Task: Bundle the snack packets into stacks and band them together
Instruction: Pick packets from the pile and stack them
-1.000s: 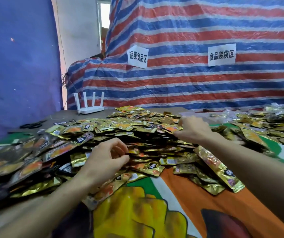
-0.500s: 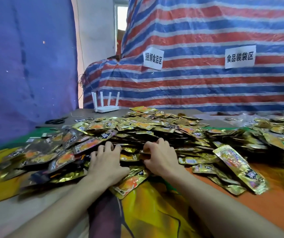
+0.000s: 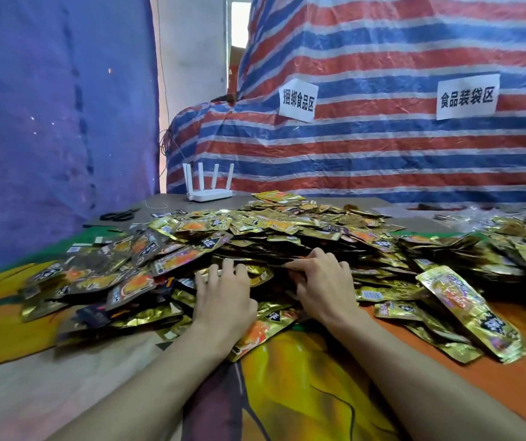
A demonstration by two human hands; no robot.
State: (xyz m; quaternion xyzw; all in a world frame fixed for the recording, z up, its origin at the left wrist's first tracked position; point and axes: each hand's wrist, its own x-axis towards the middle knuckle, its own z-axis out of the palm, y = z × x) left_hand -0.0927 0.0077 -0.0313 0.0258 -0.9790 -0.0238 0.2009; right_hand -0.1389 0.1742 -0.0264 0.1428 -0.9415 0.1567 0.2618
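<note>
A loose heap of gold-and-orange snack packets (image 3: pixel 287 227) covers the middle of the table, spreading towards both sides over a printed cloth (image 3: pixel 303 377). At the heap's near edge the left hand (image 3: pixel 223 297) lies palm down, fingers extended and pressing on the packets; just beside it, the right hand (image 3: pixel 325 283) curls its fingers round the edges of several packets. Behind the heap stand a white router (image 3: pixel 209 194) and black scissors (image 3: pixel 118 215), before a striped tarpaulin (image 3: pixel 382 154) bearing two paper signs (image 3: pixel 298 100).

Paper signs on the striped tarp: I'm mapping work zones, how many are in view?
2 paper signs: one left on the striped tarp, the other further right. More may hang out of frame.
</note>
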